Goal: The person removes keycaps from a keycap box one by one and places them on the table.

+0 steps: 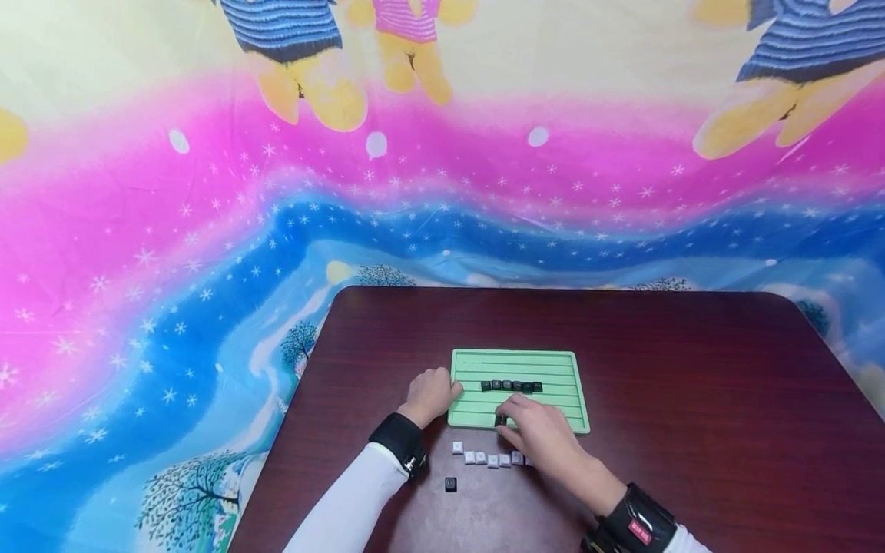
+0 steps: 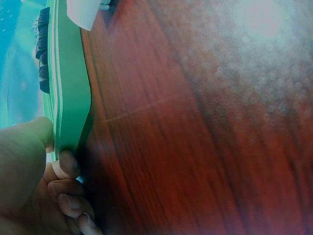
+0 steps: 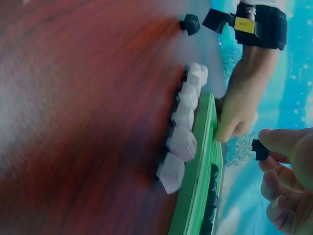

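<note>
A light green ridged tray [image 1: 470, 407] lies on the table, with a row of several black keycaps [image 1: 507, 385] across its middle. At its left edge my left hand [image 1: 430, 395] grips the rim, thumb over the top and the other fingers curled at the outer side, as the left wrist view shows. Over the tray's near edge, my right hand [image 1: 542, 434] pinches a single black keycap [image 3: 260, 150] between thumb and fingertips. Several white keycaps [image 1: 493, 461] stand in an uneven line just in front of the tray, partly hidden by the right hand.
One loose black keycap [image 1: 451, 485] sits on the dark wood table [image 1: 691, 384], nearer to me than the white ones. Behind the table hangs a colourful printed cloth [image 1: 484, 184]. Black wrist straps [image 1: 399, 442] are on both arms.
</note>
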Tool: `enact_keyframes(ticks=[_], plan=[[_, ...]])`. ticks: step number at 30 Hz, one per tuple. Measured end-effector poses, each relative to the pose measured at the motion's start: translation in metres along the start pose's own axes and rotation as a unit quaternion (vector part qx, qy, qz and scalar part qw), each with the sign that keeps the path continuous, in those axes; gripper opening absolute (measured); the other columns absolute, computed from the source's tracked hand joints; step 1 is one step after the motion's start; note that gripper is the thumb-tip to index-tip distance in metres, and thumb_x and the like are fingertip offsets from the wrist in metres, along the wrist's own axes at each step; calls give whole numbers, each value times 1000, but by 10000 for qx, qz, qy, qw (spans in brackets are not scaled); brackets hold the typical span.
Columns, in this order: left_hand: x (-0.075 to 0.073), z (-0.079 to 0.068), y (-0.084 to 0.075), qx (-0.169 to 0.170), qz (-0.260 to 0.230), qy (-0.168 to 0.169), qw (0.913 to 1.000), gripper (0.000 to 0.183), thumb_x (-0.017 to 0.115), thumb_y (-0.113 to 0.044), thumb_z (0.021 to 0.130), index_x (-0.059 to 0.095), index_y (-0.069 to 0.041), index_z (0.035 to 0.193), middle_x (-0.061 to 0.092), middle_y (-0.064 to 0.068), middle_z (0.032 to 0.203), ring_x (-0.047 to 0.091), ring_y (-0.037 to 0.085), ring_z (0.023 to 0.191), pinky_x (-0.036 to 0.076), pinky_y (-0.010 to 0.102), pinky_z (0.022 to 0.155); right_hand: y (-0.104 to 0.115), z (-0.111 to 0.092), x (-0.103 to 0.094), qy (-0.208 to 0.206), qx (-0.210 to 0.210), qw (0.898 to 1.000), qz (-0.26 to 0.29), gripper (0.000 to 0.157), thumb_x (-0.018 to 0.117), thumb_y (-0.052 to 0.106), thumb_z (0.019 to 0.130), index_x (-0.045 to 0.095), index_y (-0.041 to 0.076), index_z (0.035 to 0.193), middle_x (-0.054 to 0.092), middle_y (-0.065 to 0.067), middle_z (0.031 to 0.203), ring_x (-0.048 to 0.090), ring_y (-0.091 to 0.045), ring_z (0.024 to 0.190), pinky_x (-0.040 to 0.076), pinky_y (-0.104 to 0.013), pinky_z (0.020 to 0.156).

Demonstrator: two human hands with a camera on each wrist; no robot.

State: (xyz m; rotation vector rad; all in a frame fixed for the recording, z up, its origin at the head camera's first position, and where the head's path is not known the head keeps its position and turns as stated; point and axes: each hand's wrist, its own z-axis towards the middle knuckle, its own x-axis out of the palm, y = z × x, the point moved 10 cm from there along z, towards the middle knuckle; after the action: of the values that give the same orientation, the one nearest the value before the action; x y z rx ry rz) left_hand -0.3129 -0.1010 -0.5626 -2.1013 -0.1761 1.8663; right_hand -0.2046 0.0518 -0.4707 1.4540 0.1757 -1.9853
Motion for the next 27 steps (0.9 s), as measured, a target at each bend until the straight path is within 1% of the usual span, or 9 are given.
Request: enact_keyframes(ticks=[6,9,16,22,27], plan=[[-1,0,0,-40,-18,53,10000,42,57,-28,93,38,-16,58,37,-1,55,42,20,49,34,35,48,12,-6,13,350,-69,9993,90,18,82,25,82,73,20,97,65,11,90,65,-7,70,47,-23,55],[-2,-1,-1,-33,-45,58,10000,42,58,-28,93,38,-16,58,37,0,55,43,20,49,35,35,48,18,-9,18,440,-181,9988,136,18,81,25,82,73,19,98,65,10,89,65,-7,71,47,-24,56],[-3,-2,-2,-47,-47,12,10000,41,59,-28,92,40,-16,58,43,2,57,45,20,51,37,37,49,30,-15,24,501,-394,9979,144,18,81,27,82,72,19,97,66,9,90,64,-7,70,48,-23,57],[-4,-3,-2,-80,-50,44,9999,43,58,-28,93,38,-16,58,39,0,55,43,20,51,36,36,49,39,-17,26,440,-539,9975,119,19,82,26,81,72,19,96,66,10,89,64,-6,70,51,-24,61],[-4,-3,-2,-90,-46,6,9999,43,59,-29,93,38,-16,58,37,0,55,41,20,50,34,35,48,46,-20,29,442,-643,9969,112,20,82,27,81,71,20,96,65,10,89,64,-8,72,50,-25,59]])
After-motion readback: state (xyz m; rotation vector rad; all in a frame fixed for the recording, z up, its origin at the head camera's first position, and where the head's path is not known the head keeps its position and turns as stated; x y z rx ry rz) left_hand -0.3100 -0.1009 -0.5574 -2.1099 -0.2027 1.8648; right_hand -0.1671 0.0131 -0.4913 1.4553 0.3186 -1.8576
